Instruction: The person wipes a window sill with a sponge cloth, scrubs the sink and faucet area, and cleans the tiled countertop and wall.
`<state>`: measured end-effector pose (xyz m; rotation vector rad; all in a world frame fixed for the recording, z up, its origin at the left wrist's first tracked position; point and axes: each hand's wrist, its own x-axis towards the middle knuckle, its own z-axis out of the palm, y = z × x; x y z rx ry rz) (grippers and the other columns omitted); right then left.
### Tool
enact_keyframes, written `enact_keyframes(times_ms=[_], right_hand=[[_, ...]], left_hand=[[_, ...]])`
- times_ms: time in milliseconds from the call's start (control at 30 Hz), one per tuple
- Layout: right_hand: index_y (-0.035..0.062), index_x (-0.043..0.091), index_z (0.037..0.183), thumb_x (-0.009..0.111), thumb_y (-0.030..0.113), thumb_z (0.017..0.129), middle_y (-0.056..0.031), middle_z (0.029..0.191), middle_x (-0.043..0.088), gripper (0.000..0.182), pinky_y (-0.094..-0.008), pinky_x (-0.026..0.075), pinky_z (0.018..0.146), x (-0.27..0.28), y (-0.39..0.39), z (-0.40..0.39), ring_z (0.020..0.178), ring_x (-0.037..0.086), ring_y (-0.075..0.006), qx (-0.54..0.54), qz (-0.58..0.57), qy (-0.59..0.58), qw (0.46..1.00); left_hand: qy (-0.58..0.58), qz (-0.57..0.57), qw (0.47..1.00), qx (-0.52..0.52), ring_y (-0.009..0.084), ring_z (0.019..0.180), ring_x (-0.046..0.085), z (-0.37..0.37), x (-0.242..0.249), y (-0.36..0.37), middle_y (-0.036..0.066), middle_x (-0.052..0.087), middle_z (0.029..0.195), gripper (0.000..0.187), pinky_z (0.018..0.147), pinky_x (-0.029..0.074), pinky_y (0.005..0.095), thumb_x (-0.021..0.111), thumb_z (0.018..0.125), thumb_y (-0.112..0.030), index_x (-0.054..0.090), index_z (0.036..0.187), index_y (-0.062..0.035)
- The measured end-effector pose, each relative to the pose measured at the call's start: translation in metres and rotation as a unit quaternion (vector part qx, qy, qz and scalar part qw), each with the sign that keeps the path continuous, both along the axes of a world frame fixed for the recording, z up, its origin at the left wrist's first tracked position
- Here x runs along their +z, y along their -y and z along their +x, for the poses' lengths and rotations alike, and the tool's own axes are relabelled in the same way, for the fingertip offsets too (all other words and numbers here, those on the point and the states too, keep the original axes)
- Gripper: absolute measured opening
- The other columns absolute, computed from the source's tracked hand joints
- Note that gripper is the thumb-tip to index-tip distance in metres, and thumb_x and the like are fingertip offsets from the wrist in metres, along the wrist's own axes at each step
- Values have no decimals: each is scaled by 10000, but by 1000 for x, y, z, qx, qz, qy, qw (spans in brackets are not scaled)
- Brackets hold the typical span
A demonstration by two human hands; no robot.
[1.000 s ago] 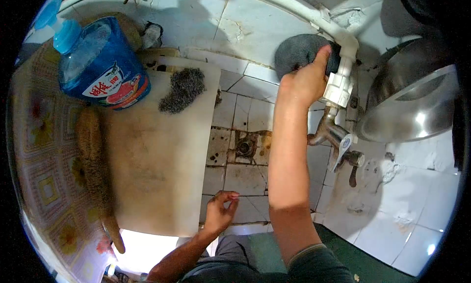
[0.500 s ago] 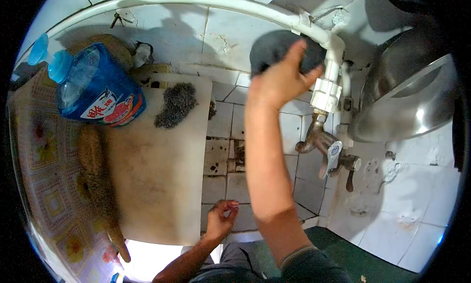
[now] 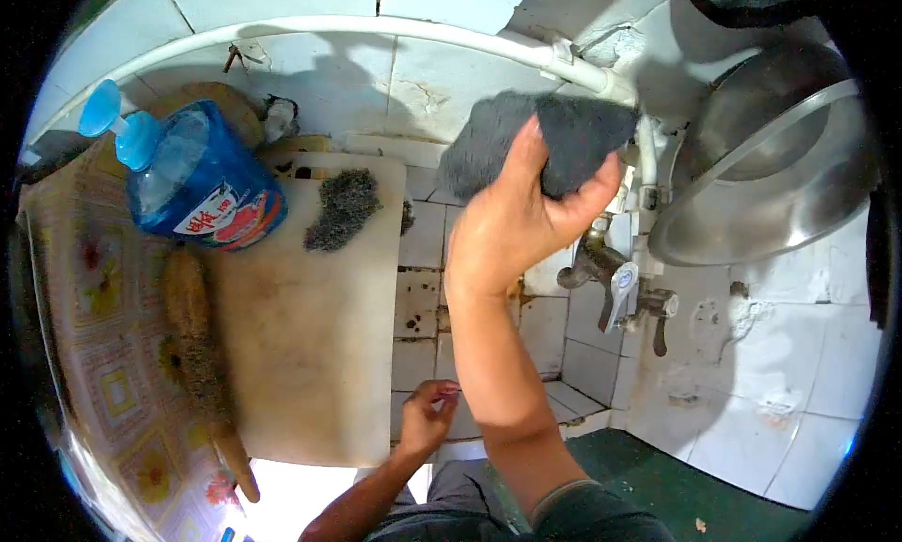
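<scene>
A dark grey cloth (image 3: 587,138) is gripped in my right hand (image 3: 512,223), in front of the tiled wall beside the white pipe. It spreads out on both sides of my thumb. My left hand (image 3: 430,418) is low in the view, near the right edge of a pale cutting board (image 3: 301,354), with its fingers curled in and no object visible in them. A steel wool scourer (image 3: 343,209) lies on the board. Just right of the cloth are the brass tap (image 3: 597,260) and its grey handle (image 3: 622,284).
A blue pump bottle of detergent (image 3: 207,185) stands at the board's upper left. A long brown brush-like object (image 3: 197,335) lies along the board's left edge. A steel basin (image 3: 752,204) leans at the right wall. The white pipe (image 3: 423,30) runs along the tiles.
My right hand has come lower and nearer with the cloth, which now looks more spread out. The view has shifted slightly. My left hand stays curled in about the same place.
</scene>
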<state>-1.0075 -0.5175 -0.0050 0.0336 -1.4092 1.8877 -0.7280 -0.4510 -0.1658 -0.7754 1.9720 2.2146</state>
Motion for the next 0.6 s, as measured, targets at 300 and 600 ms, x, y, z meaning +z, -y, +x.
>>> enact_keyframes(times_ms=[300,600], right_hand=[[-26,528,1123,703,3,761,-89,1053,560,404,-309,435,891,-13,41,-13,991,535,-188,84,171,-14,982],[-14,522,1108,740,15,739,-94,1053,546,429,-317,422,906,-4,57,-25,956,545,-191,40,243,-93,965]], left_hand=[[25,-4,1000,-12,169,851,649,4,-6,-1,109,670,943,164,746,531,290,665,829,3,630,990,8],[46,50,998,2,155,835,642,5,-15,-6,101,675,938,165,774,523,285,668,832,-15,636,995,-9]])
